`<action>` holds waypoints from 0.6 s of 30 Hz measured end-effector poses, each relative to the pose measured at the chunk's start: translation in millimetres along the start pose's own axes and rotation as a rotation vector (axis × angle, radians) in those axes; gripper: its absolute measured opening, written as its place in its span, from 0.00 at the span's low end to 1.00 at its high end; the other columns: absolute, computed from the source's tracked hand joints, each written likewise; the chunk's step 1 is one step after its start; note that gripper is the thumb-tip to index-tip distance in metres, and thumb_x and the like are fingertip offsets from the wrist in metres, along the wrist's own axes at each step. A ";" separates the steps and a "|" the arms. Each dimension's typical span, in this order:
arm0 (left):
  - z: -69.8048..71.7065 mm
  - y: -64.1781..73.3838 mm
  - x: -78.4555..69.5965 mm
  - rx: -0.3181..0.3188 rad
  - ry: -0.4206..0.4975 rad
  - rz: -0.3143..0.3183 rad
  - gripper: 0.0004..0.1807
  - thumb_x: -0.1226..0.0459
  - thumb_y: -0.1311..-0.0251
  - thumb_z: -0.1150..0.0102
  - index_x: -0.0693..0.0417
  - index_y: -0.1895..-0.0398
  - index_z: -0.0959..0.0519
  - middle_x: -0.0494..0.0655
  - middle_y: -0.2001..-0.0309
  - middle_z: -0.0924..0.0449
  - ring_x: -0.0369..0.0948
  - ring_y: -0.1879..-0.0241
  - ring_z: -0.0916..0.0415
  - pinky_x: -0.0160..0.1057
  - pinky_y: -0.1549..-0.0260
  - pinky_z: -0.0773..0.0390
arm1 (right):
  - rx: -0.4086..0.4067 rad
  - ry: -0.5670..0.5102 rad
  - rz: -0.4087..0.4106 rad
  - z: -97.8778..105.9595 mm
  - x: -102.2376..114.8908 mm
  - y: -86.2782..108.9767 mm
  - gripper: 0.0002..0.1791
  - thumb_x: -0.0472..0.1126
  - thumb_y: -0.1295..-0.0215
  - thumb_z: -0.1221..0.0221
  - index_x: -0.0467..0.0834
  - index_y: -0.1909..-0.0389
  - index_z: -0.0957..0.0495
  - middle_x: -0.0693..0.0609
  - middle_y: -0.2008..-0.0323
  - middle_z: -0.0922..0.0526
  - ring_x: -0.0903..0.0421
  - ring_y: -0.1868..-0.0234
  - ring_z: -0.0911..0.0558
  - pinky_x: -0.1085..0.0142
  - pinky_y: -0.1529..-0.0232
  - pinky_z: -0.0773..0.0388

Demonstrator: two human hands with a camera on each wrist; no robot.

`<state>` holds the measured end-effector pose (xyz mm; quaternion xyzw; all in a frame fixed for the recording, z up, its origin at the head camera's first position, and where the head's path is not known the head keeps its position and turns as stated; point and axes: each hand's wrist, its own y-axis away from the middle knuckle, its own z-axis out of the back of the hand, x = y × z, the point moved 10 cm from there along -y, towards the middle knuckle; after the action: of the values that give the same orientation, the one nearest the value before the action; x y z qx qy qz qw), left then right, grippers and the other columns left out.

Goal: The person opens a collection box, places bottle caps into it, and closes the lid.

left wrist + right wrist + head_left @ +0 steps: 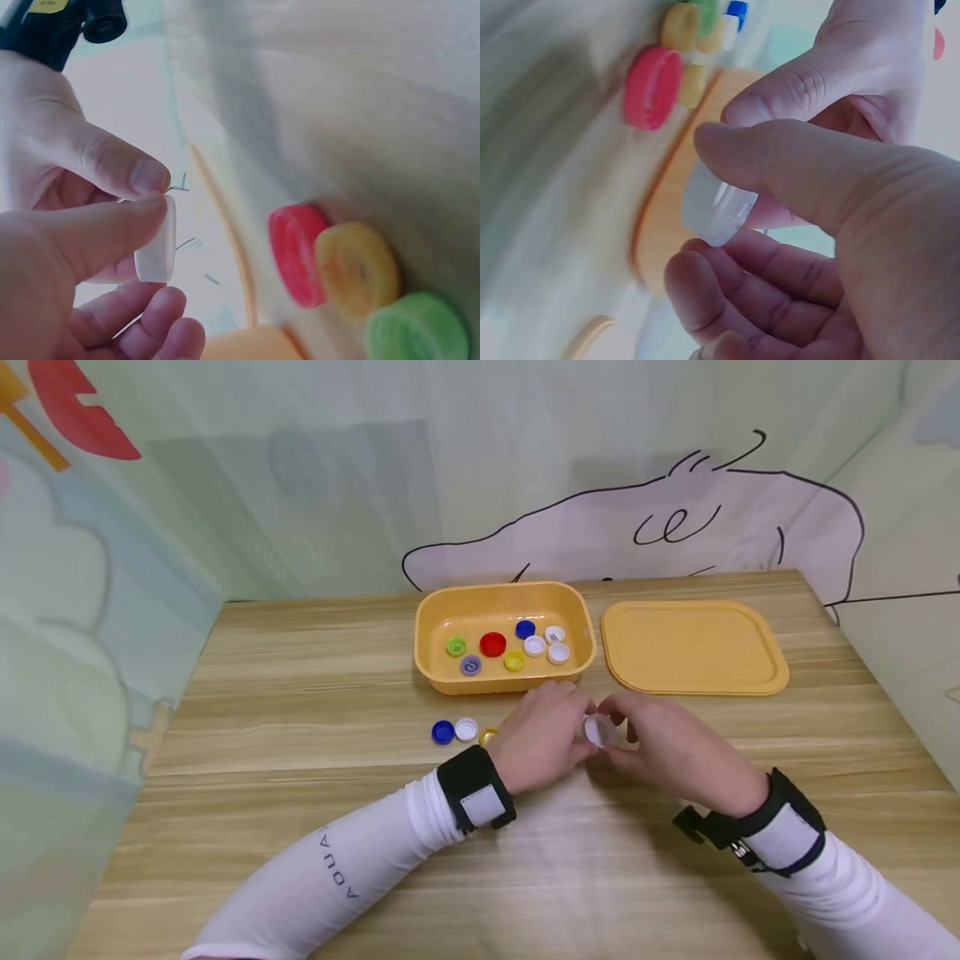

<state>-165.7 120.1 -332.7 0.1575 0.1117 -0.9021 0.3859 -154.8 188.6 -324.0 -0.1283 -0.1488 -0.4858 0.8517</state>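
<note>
In front of the orange box, both hands meet at a whitish bottle cap (598, 731), raised on its edge between them. My left hand (543, 735) pinches it from one side, thumb over its upper edge. From the other side my right hand (667, 743) grips it between thumb and fingers. A blue cap (443, 732), a white cap (467, 729) and part of a yellow cap (488, 737) lie left of the left hand, which hides others in the head view. The left wrist view shows a red cap (296, 255) and a green cap (418, 330) among these.
Behind the hands stands the orange box (504, 687), with several caps of different colours on its floor. Its flat lid (693, 647) lies to the right on the wooden table (300, 693). A printed curtain (315, 510) hangs along the table's back edge.
</note>
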 end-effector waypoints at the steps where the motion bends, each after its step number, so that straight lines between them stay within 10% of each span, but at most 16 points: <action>1: 4.1 1.0 1.0 -0.007 0.021 0.003 0.21 0.51 0.47 0.36 0.50 0.53 0.24 0.38 0.65 0.29 0.36 0.63 0.36 0.34 0.61 0.33 | -0.013 0.000 0.001 3.3 2.0 -1.5 0.20 0.43 0.51 0.32 0.41 0.58 0.25 0.52 0.68 0.22 0.57 0.71 0.26 0.65 0.73 0.25; 18: 67.2 14.4 51.3 -0.194 0.348 0.179 0.24 0.58 0.46 0.36 0.52 0.47 0.29 0.41 0.61 0.29 0.36 0.62 0.34 0.29 0.66 0.27 | -0.172 -0.054 0.033 41.9 26.4 -53.8 0.24 0.45 0.52 0.30 0.42 0.55 0.25 0.53 0.66 0.26 0.57 0.69 0.28 0.66 0.72 0.26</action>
<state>-202.0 54.7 -290.7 0.2823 0.2484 -0.8086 0.4525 -194.0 156.3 -271.4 -0.2164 -0.1272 -0.4792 0.8410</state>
